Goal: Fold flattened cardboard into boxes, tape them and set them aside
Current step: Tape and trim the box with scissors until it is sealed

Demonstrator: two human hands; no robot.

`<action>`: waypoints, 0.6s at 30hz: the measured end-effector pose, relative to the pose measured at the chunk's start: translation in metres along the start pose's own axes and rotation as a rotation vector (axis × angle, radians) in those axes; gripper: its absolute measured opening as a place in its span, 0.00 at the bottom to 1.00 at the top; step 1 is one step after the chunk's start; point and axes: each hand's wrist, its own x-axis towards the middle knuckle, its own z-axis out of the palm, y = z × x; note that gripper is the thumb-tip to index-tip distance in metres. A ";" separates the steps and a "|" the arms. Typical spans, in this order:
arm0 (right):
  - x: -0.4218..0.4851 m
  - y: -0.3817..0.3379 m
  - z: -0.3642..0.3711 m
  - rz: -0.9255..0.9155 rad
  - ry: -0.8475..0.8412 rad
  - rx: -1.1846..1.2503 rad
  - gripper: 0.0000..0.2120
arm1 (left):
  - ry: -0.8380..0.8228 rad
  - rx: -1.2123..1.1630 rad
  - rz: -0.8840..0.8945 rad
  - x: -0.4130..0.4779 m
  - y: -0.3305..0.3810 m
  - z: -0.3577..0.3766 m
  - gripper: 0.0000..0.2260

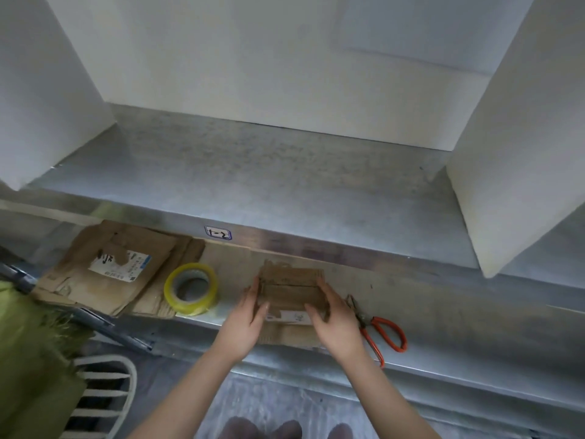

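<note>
A small brown cardboard box point(291, 291) stands on the lower metal shelf point(443, 315), its flaps partly folded and a white label on its near side. My left hand point(245, 318) holds the box's left side, thumb curled on the near face. At the box's right side my right hand point(332, 318) holds it the same way. A roll of clear yellowish tape point(191, 288) lies left of the box. Further left, a stack of flattened cardboard point(104, 270) with a white shipping label lies on the same shelf.
Orange-handled scissors point(383, 331) lie just right of the box. An upper metal shelf point(269, 179) overhangs the workspace, with white panels point(519, 137) at both ends. A white chair point(104, 394) and green fabric point(28, 359) sit at lower left.
</note>
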 end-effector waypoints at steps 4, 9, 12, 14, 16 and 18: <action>-0.017 0.009 0.004 0.012 0.105 0.086 0.30 | -0.107 -0.346 -0.113 -0.003 0.006 0.003 0.29; -0.021 0.016 0.005 0.080 0.103 0.180 0.29 | -0.181 -0.592 -0.228 0.003 0.004 0.002 0.26; -0.018 0.008 0.006 0.172 0.160 0.273 0.21 | -0.078 -0.581 -0.267 0.012 0.009 -0.005 0.19; -0.016 0.004 0.009 0.228 0.174 0.338 0.20 | 0.001 -0.464 -0.233 0.020 0.021 -0.010 0.12; -0.015 0.003 0.010 0.242 0.163 0.398 0.20 | 0.049 -0.359 -0.218 0.029 0.027 -0.010 0.06; -0.014 0.005 0.009 0.256 0.132 0.448 0.19 | 0.019 -0.440 -0.252 0.036 0.025 -0.011 0.06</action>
